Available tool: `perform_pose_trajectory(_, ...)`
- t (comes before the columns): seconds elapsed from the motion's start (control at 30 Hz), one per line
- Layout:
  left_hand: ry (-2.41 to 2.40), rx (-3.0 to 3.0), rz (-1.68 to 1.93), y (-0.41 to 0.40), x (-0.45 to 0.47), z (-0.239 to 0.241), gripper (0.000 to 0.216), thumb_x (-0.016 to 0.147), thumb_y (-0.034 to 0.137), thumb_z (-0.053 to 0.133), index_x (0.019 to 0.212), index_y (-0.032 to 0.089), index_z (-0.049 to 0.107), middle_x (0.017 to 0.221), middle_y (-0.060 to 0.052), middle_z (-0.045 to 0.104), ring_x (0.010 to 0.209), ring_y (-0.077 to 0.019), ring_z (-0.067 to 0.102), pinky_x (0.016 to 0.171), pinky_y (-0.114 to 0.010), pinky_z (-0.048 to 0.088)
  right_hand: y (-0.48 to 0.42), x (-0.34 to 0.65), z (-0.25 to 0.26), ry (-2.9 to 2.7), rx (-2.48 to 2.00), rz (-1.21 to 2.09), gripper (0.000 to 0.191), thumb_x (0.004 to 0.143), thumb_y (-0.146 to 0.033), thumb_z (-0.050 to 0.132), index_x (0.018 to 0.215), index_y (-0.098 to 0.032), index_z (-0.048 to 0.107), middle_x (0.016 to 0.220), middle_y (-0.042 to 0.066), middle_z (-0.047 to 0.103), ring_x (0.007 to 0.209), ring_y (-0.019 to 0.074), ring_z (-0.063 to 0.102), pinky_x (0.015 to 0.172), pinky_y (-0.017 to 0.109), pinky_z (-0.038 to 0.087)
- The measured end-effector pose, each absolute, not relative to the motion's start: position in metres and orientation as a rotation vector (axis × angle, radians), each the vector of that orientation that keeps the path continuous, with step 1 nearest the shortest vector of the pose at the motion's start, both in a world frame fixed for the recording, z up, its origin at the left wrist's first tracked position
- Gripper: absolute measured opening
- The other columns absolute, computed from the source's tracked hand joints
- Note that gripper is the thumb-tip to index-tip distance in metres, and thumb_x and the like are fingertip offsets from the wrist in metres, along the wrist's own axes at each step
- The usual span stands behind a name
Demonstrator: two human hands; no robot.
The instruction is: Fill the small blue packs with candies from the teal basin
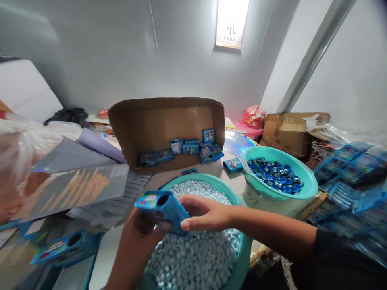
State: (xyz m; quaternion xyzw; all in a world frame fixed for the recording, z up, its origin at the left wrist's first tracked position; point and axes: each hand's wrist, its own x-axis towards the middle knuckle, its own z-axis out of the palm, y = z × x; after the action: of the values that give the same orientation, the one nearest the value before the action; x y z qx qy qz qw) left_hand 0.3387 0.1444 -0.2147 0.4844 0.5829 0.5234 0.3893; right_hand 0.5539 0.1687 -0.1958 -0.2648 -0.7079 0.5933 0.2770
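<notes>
A small blue printed box [169, 207] with a round dark hole in one end is tilted above a turquoise tub [246, 251] of small whitish pellets [196, 253]. My left hand [143, 233] is closed around the box near its holed end, thumb along the lower side. My right hand [205, 211] grips the other end between thumb and fingers; some of its fingers are hidden behind the box. Another blue box [65, 247] with a similar hole lies at the lower left.
An open cardboard carton [163, 121] behind the tub holds several blue boxes [191, 147]. One more box [232, 165] lies beside it. At right stands a turquoise basin [279, 195] of shiny blue round caps [278, 175], with stacked blue boxes [350, 193] beyond. Flat grey sheets [75, 189] lie left.
</notes>
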Motion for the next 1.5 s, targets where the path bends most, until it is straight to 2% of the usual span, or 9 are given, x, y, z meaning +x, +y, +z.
perform_pose_trajectory(0.13, 1.724, 1.163, 1.431, 0.152, 0.362, -0.194, 0.064, 0.058, 0.052, 0.082, 0.11, 0.023, 0.059, 0.082, -0.001, 0.072, 0.073, -0.0237, 0.07, 0.07, -0.036, 0.058, 0.14, 0.564, -0.204, -2.176, -1.293, 0.87, 0.085, 0.088, -0.054, 0.07, 0.154, -0.013, 0.037, 0.162, 0.025, 0.03, 0.15, 0.0395, 0.027, 0.122, 0.059, 0.024)
perform_pose_trajectory(0.23, 1.684, 1.26, 1.397, 0.163, 0.356, -0.198, 0.069, 0.059, 0.055, 0.082, 0.117, 0.024, 0.06, 0.088, -0.002, 0.073, 0.078, -0.0247, 0.071, 0.076, -0.039, 0.059, 0.129, 0.568, -0.211, -2.402, -1.338, 0.787, 0.112, 0.075, -0.072, 0.075, 0.162, -0.022, 0.025, 0.169, 0.022, 0.008, 0.155, 0.0448, 0.005, 0.122, 0.069, 0.007)
perform_pose_trajectory(0.33, 1.614, 1.347, 1.294, 0.176, 0.348, -0.213, 0.064, 0.058, 0.057, 0.084, 0.11, 0.023, 0.067, 0.094, -0.006, 0.075, 0.087, -0.0292, 0.072, 0.086, -0.046, 0.059, 0.132, 0.567, -0.214, -2.498, -1.32, 0.739, 0.113, 0.067, -0.079, 0.076, 0.159, -0.032, 0.031, 0.17, 0.016, 0.001, 0.154, 0.0447, -0.006, 0.12, 0.071, 0.0)
perform_pose_trajectory(0.43, 1.581, 1.371, 1.245, 0.183, 0.343, -0.227, 0.061, 0.056, 0.057, 0.085, 0.104, 0.023, 0.069, 0.094, -0.005, 0.075, 0.09, -0.0304, 0.072, 0.091, -0.049, 0.057, 0.15, 0.564, -0.212, -2.528, -1.384, 0.759, 0.112, 0.061, -0.082, 0.078, 0.154, -0.031, 0.041, 0.17, 0.017, 0.007, 0.154, 0.0472, -0.002, 0.119, 0.073, 0.007)
perform_pose_trajectory(0.67, 1.45, 1.4, 1.236, 0.181, 0.337, -0.237, 0.063, 0.064, 0.052, 0.084, 0.117, 0.023, 0.064, 0.111, -0.007, 0.073, 0.101, -0.0278, 0.071, 0.096, -0.043, 0.056, 0.178, 0.567, -0.213, -2.595, -1.36, 0.699, 0.109, 0.057, -0.079, 0.083, 0.149, -0.032, 0.049, 0.163, 0.018, 0.028, 0.15, 0.0474, 0.02, 0.117, 0.067, 0.025)
perform_pose_trajectory(0.77, 1.458, 1.353, 1.233, 0.18, 0.337, -0.238, 0.065, 0.065, 0.052, 0.084, 0.119, 0.022, 0.064, 0.11, -0.007, 0.073, 0.1, -0.0279, 0.071, 0.095, -0.043, 0.056, 0.173, 0.567, -0.214, -2.579, -1.316, 0.618, 0.096, 0.059, -0.076, 0.084, 0.141, -0.032, 0.058, 0.141, 0.016, 0.053, 0.133, 0.0413, 0.047, 0.108, 0.058, 0.04)
perform_pose_trajectory(0.87, 1.477, 1.397, 1.23, 0.178, 0.338, -0.237, 0.061, 0.065, 0.051, 0.082, 0.116, 0.023, 0.065, 0.108, -0.006, 0.073, 0.098, -0.0276, 0.071, 0.094, -0.042, 0.056, 0.167, 0.566, -0.217, -2.555, -1.362, 0.574, 0.088, 0.058, -0.07, 0.088, 0.134, -0.031, 0.063, 0.114, 0.01, 0.064, 0.108, 0.0344, 0.06, 0.092, 0.047, 0.049)
perform_pose_trajectory(1.13, 1.509, 1.508, 1.157, 0.177, 0.336, -0.241, 0.06, 0.071, 0.056, 0.078, 0.12, 0.025, 0.063, 0.112, -0.007, 0.072, 0.104, -0.0289, 0.069, 0.1, -0.047, 0.052, 0.17, 0.565, -0.226, -2.54, -1.291, 0.488, 0.061, 0.064, -0.045, 0.089, 0.119, -0.027, 0.071, 0.095, 0.003, 0.066, 0.079, 0.0215, 0.061, 0.065, 0.029, 0.039)
perform_pose_trajectory(1.5, 1.481, 1.513, 1.176, 0.172, 0.347, -0.239, 0.06, 0.072, 0.053, 0.074, 0.123, 0.023, 0.064, 0.112, -0.009, 0.074, 0.098, -0.0282, 0.071, 0.094, -0.042, 0.054, 0.169, 0.56, -0.208, -2.486, -1.234, 0.534, 0.035, 0.07, -0.036, 0.086, 0.101, -0.025, 0.075, 0.091, 0.001, 0.071, 0.077, 0.0187, 0.063, 0.067, 0.027, 0.041)
